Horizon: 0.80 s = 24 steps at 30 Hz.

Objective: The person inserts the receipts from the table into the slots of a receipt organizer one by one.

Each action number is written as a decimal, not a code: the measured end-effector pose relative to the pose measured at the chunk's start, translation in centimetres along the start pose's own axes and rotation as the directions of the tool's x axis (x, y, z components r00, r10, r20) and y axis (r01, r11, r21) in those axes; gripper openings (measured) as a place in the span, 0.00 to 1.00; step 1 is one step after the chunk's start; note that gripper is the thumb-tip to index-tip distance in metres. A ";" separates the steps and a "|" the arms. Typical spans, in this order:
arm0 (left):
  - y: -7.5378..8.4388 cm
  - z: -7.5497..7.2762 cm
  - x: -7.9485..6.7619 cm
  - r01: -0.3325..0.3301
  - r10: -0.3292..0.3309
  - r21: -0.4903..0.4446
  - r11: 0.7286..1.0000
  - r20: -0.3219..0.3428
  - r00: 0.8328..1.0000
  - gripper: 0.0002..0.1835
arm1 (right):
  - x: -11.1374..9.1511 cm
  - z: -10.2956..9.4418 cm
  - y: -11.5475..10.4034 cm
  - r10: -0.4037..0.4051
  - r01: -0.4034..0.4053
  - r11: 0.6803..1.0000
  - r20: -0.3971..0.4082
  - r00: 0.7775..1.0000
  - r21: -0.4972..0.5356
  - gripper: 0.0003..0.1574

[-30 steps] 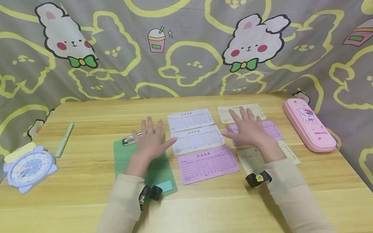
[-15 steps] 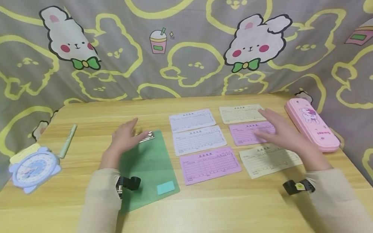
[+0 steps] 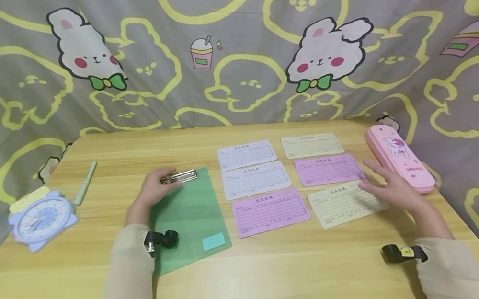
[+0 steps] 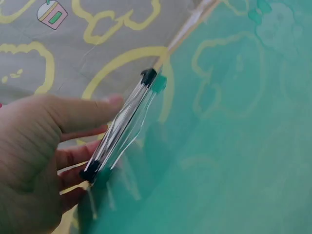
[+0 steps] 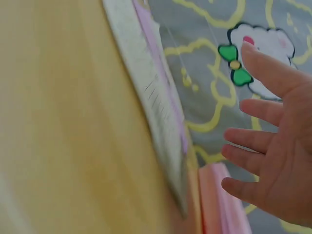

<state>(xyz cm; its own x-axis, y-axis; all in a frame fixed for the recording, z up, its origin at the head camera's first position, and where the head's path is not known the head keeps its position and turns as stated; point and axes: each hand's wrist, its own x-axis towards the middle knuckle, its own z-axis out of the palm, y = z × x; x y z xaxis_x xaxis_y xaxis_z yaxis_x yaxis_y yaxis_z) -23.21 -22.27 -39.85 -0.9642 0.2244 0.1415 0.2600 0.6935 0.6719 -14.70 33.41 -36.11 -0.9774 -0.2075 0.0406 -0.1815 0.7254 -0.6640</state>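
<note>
A green clipboard [image 3: 189, 217] lies on the table with its metal clip [image 3: 179, 177] at the far end. My left hand [image 3: 150, 192] grips its top left corner by the clip; in the left wrist view the thumb lies at the clip [image 4: 122, 126] and the fingers go behind it. My right hand [image 3: 392, 187] hangs over the table with fingers spread and nothing held, its fingertips beside a purple printed slip [image 3: 328, 170] and above a cream slip [image 3: 344, 206]. Palm and spread fingers of the right hand [image 5: 278, 141] show in the right wrist view.
Several more paper slips lie in two columns, among them a purple slip [image 3: 271, 212], a pale slip [image 3: 256, 179] and a cream slip [image 3: 312, 146]. A pink pencil case [image 3: 400, 158] is at the right. At the left lie a blue toy clock [image 3: 42, 219] and a green pen [image 3: 86, 183].
Both hands moved apart from above the slips and clipboard. The left hand came down onto the clipboard's clip; the right hand shifted right toward the pencil case and stays spread.
</note>
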 end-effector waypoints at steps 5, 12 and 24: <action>-0.3 0.6 -0.3 0.033 -0.029 0.045 0.998 -0.072 0.997 0.21 | -0.4 0.5 1.5 -0.008 0.006 1.000 0.060 0.998 0.020 0.48; -0.6 1.0 -0.7 0.066 -0.055 0.074 0.995 -0.133 0.990 0.19 | -0.9 1.3 2.5 0.055 -0.061 0.996 0.104 0.993 0.058 0.55; -0.5 0.8 -0.8 0.094 -0.082 0.087 0.992 -0.133 0.988 0.19 | -1.2 2.2 3.3 0.038 -0.021 0.985 0.096 0.995 -0.173 0.56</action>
<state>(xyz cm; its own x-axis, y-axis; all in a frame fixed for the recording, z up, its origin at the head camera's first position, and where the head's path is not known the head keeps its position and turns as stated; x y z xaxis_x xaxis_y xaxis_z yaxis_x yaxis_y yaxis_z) -22.54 -22.20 -40.86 -0.9805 0.0739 0.1818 0.1722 0.7681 0.6167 -13.92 34.64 -39.98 -0.9687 -0.2419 -0.0562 -0.1773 0.8319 -0.5258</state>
